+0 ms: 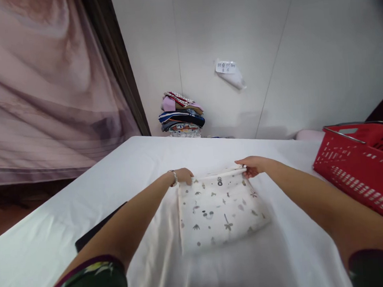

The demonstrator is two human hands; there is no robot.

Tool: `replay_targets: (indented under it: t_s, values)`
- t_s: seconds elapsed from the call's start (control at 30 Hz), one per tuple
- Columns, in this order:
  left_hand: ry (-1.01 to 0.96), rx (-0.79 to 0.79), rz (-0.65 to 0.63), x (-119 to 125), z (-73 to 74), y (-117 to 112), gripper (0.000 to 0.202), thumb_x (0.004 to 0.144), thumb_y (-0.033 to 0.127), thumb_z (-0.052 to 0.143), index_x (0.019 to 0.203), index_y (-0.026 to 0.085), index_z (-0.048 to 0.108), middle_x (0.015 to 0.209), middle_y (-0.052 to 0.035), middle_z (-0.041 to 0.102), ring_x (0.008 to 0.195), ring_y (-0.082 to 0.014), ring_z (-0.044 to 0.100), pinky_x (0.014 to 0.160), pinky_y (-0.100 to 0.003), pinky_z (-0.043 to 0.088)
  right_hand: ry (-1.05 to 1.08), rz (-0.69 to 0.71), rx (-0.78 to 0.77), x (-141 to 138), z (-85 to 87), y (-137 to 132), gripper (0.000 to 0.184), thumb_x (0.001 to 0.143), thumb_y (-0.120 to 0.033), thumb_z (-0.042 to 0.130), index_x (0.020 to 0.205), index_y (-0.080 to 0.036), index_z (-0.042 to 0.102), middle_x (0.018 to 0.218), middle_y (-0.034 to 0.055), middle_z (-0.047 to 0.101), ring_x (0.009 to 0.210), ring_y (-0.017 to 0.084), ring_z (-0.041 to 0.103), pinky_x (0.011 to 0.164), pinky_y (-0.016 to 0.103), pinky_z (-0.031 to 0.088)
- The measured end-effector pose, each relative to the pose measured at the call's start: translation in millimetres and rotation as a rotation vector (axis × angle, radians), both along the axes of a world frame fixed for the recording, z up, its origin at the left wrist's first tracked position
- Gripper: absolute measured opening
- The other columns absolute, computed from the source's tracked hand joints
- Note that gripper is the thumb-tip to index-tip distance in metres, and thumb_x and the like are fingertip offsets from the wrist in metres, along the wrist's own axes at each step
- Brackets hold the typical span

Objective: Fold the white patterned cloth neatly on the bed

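A white cloth printed with small grey and brown figures is spread in a folded rectangle over the near middle of the bed-like white surface. Its far left corner is pinched by my left hand, which wears a bracelet at the wrist. At the far right corner, my right hand grips the cloth's edge between thumb and fingers. The far edge runs almost straight between both hands and looks slightly raised. The cloth's near edge hangs or lies toward me, a little blurred.
A red plastic basket with a metal handle stands at the right. Beyond the white-covered surface is a stack of folded clothes against the wall. A dark flat item lies beside my left forearm. A pink curtain hangs at left.
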State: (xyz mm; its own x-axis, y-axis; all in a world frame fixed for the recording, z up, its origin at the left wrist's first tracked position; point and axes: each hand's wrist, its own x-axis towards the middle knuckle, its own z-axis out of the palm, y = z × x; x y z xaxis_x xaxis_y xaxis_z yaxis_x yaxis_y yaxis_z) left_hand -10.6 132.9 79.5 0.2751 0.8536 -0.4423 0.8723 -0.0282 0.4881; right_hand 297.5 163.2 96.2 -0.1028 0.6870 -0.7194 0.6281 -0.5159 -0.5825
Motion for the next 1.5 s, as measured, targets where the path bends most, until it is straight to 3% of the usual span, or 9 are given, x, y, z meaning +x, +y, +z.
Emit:
replay_targets:
  t_s: [0.13, 0.27, 0.43, 0.57, 0.8, 0.93, 1.07, 1.27, 1.5]
  values:
    - [0.078, 0.051, 0.01, 1.2, -27.6, 12.5, 0.038, 0.05, 0.018, 0.056, 0.087, 0.019, 0.067, 0.088, -0.0043, 0.069, 0.083, -0.0264, 0.061, 0.067, -0.033, 0.047, -0.035, 0.04, -0.053, -4.9, -21.4, 18.7, 0.055, 0.078, -0.069, 0.038, 0.075, -0.015, 0.05, 0.048, 0.0003, 0.052, 0.042, 0.012, 0.055, 0.04, 0.019, 0.044]
    - [0.042, 0.115, -0.018, -2.9, -37.7, 5.0, 0.052, 0.059, 0.019, 0.052, 0.111, 0.021, 0.058, 0.108, -0.0077, 0.065, 0.092, -0.0233, 0.06, 0.069, -0.028, 0.047, -0.077, 0.092, -0.006, 0.4, -29.0, 19.2, 0.07, 0.07, -0.078, 0.035, 0.091, -0.015, 0.054, 0.055, 0.0022, 0.054, 0.047, 0.016, 0.058, 0.044, 0.026, 0.046]
    - [-0.048, 0.186, -0.027, -8.1, -34.9, -11.8, 0.057, 0.07, 0.032, 0.053, 0.126, 0.023, 0.044, 0.123, -0.0058, 0.056, 0.092, -0.0174, 0.061, 0.073, -0.024, 0.047, -0.237, 0.3, 0.675, 2.0, -31.2, 4.0, 0.062, 0.073, -0.065, 0.05, 0.118, -0.022, 0.052, 0.095, 0.0096, 0.061, 0.08, 0.022, 0.06, 0.07, 0.035, 0.048]
    - [-0.052, 0.328, -0.025, -1.0, -38.2, -20.0, 0.043, 0.073, 0.047, 0.055, 0.108, 0.022, 0.055, 0.117, -0.005, 0.057, 0.098, -0.0212, 0.057, 0.082, -0.03, 0.044, -0.131, 0.561, 0.992, -1.8, -45.6, -5.1, 0.034, 0.078, -0.042, 0.056, 0.106, -0.022, 0.061, 0.111, 0.0076, 0.056, 0.103, 0.023, 0.051, 0.086, 0.034, 0.041]
    - [-0.122, 0.731, -0.158, 9.1, -54.8, -25.8, 0.014, 0.081, 0.031, 0.055, 0.086, 0.019, 0.059, 0.094, -0.004, 0.062, 0.087, -0.017, 0.056, 0.079, -0.029, 0.043, -0.191, 0.62, 1.114, -7.7, -54.6, -12.3, 0.012, 0.079, -0.024, 0.052, 0.08, -0.021, 0.064, 0.088, 0.0049, 0.062, 0.089, 0.02, 0.053, 0.082, 0.035, 0.038]
    - [-0.074, 0.916, -0.259, 6.4, -59.3, -34.3, 0.014, 0.086, 0.023, 0.046, 0.089, 0.019, 0.059, 0.098, -0.0064, 0.061, 0.092, -0.0184, 0.053, 0.083, -0.034, 0.04, -0.152, 0.685, 1.152, -4.0, -48.9, -23.5, 0.014, 0.082, -0.024, 0.047, 0.084, -0.022, 0.061, 0.09, 0.0046, 0.063, 0.089, 0.02, 0.053, 0.086, 0.037, 0.035]
    - [-0.054, 0.871, -0.293, 5.9, -58.6, -36.3, 0.018, 0.088, 0.023, 0.041, 0.089, 0.019, 0.058, 0.089, -0.0046, 0.063, 0.083, -0.017, 0.055, 0.079, -0.034, 0.04, -0.123, 0.699, 1.082, -1.7, -48.6, -22.7, 0.02, 0.084, -0.023, 0.042, 0.091, -0.022, 0.061, 0.088, 0.0041, 0.064, 0.086, 0.02, 0.055, 0.086, 0.036, 0.036]
    - [-0.052, 0.727, -0.051, 12.3, -56.2, -24.6, 0.019, 0.087, 0.027, 0.041, 0.082, 0.019, 0.058, 0.084, -0.0032, 0.062, 0.079, -0.0163, 0.056, 0.072, -0.03, 0.042, -0.165, 0.641, 0.99, -12.3, -54.3, -2.8, 0.02, 0.083, -0.02, 0.043, 0.087, -0.02, 0.063, 0.096, 0.0059, 0.062, 0.091, 0.02, 0.053, 0.08, 0.032, 0.04]
    - [-0.027, 0.802, -0.128, 13.7, -58.9, -25.9, 0.014, 0.086, 0.024, 0.043, 0.08, 0.018, 0.055, 0.081, -0.0035, 0.059, 0.081, -0.0179, 0.053, 0.076, -0.034, 0.039, -0.19, 0.67, 1.073, -15.0, -58.2, -3.8, 0.016, 0.081, -0.014, 0.047, 0.082, -0.019, 0.061, 0.092, 0.0061, 0.061, 0.093, 0.02, 0.05, 0.082, 0.034, 0.04]
